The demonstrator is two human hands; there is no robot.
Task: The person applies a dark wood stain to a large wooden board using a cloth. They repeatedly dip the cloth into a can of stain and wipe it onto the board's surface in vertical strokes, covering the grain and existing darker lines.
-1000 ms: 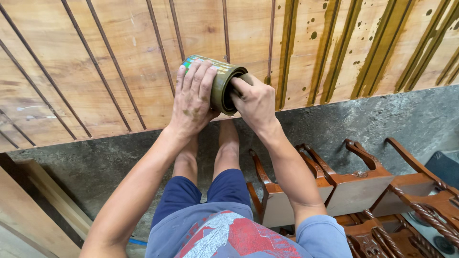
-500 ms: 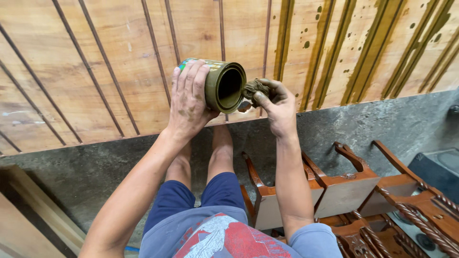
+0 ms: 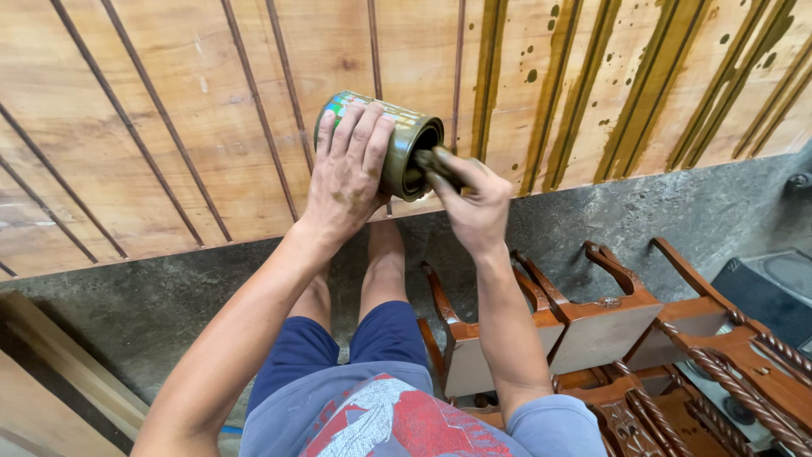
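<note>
My left hand (image 3: 348,173) grips a stained, olive-coloured tin can (image 3: 404,145), tilted on its side with its open mouth facing right. My right hand (image 3: 478,203) holds a small brush (image 3: 438,163) whose tip reaches into the can's mouth. Both hands are raised in front of a large wooden panel (image 3: 169,127) with routed grooves. The grooves on the right part of the panel are coated in dark yellowish stain with drips and spots.
I stand on a grey concrete floor (image 3: 152,313), my bare legs below. Several carved wooden chair frames (image 3: 609,322) crowd the lower right. Wooden boards (image 3: 51,381) lie at the lower left. A dark object (image 3: 774,288) sits at the right edge.
My right hand drew away from the can's mouth, then came back, and the brush tip now pokes into the can. The can has stayed tilted in my left hand.
</note>
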